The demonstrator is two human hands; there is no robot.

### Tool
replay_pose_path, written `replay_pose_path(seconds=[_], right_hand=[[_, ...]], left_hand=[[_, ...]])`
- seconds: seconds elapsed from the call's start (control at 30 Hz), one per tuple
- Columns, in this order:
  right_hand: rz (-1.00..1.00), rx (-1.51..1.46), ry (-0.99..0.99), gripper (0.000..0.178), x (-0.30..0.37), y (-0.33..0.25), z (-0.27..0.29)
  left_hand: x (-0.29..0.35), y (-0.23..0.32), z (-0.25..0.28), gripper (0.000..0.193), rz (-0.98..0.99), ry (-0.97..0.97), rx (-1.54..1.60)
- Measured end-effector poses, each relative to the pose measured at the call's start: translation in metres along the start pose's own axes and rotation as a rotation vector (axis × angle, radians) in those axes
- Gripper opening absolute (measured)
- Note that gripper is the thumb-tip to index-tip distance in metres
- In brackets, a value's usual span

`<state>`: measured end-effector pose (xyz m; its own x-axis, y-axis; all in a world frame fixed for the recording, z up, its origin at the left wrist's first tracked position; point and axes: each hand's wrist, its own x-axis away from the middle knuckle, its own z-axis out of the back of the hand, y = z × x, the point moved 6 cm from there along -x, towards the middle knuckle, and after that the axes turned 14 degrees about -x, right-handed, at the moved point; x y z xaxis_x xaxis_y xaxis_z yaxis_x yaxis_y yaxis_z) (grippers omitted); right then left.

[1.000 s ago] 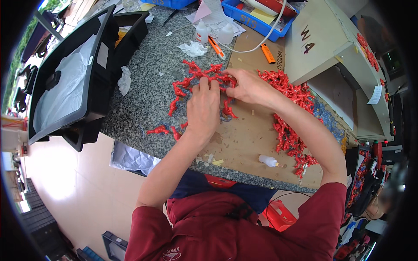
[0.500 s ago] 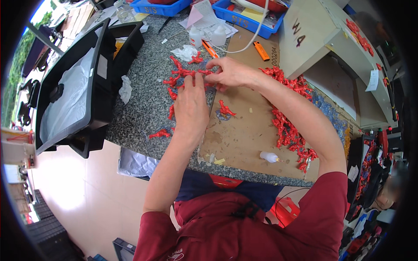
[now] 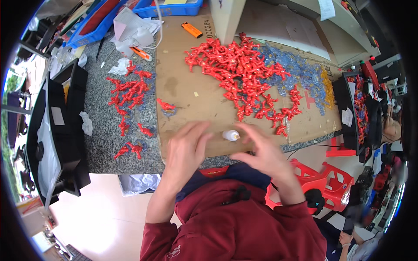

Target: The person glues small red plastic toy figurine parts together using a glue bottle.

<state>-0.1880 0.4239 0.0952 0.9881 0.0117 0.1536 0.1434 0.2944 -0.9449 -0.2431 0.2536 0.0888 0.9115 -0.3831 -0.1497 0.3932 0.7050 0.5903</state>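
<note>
My left hand (image 3: 187,145) hovers at the cardboard's near edge, fingers stretched and holding nothing. Thumb and fingers apart, my right hand (image 3: 263,150) reaches toward a small white bottle (image 3: 230,135) with a narrow tip, which lies between the two hands. No contact with the bottle can be made out. Beyond the hands spreads a large pile of small red plastic figures (image 3: 235,65). One red figure (image 3: 165,105) rests on a clear bluish piece left of the pile. A looser group of red figures (image 3: 130,91) lies on the speckled stone tabletop at left.
Clear blue pieces (image 3: 283,65) and yellow pieces (image 3: 327,87) lie right of the pile on the cardboard (image 3: 178,56). At the back are an orange lighter (image 3: 192,30), an orange cutter (image 3: 141,53) and blue trays (image 3: 167,9). Black bins (image 3: 65,143) stand left; red stools (image 3: 335,185) are at right.
Both hands have left the red figures on the stone and come back toward the near edge, around the white bottle. The view has swung right, showing more of the pile.
</note>
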Motion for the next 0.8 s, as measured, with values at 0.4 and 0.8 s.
replay_pose_path(seconds=[0.4, 0.8], right_hand=[[0.223, -0.434, 0.305, 0.025, 0.026, 0.077, 0.023], [0.323, -0.334, 0.236, 0.035, 0.041, 0.052, 0.017]], left_hand=[[-0.041, 0.043, -0.064, 0.025, -0.101, -0.024, -0.069], [0.050, -0.005, -0.071, 0.022, 0.516, -0.261, 1.483]])
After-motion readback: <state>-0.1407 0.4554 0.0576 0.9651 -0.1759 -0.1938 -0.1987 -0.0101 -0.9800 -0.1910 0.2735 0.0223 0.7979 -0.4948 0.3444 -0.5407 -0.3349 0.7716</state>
